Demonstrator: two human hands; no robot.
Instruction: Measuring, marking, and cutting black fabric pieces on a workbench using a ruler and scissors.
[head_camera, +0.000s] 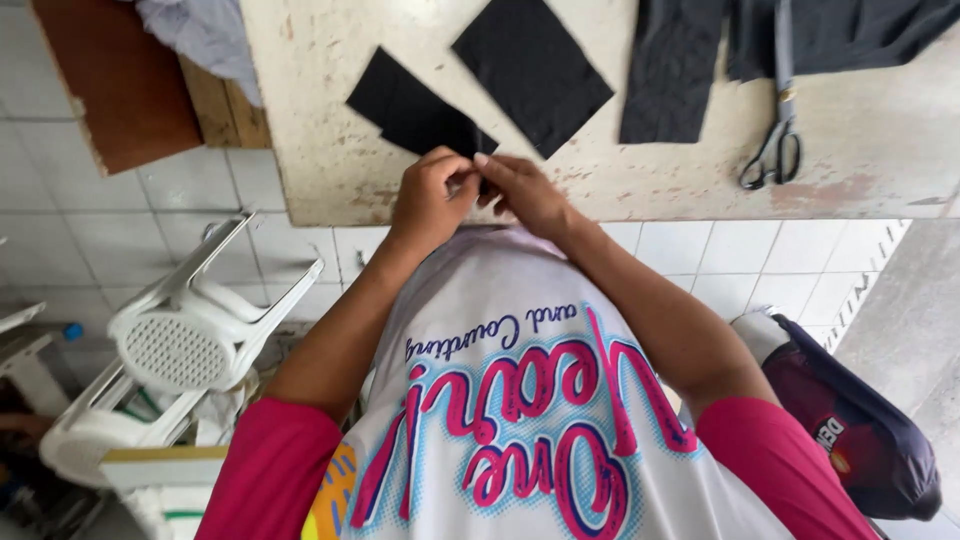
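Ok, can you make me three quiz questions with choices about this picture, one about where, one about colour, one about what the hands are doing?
1. Where do the scissors lie?
A. on the table, right of the cloth pieces
B. on the white chair
C. on the floor

2. What colour is the cloth piece by the hands?
A. red
B. black
C. yellow

3. What are the left hand and right hand doing?
A. resting apart
B. holding the scissors
C. pinching the cloth piece's corner together

Answers: 1 A, they lie on the table; 2 B, it is black; 3 C, fingertips meet on the corner.
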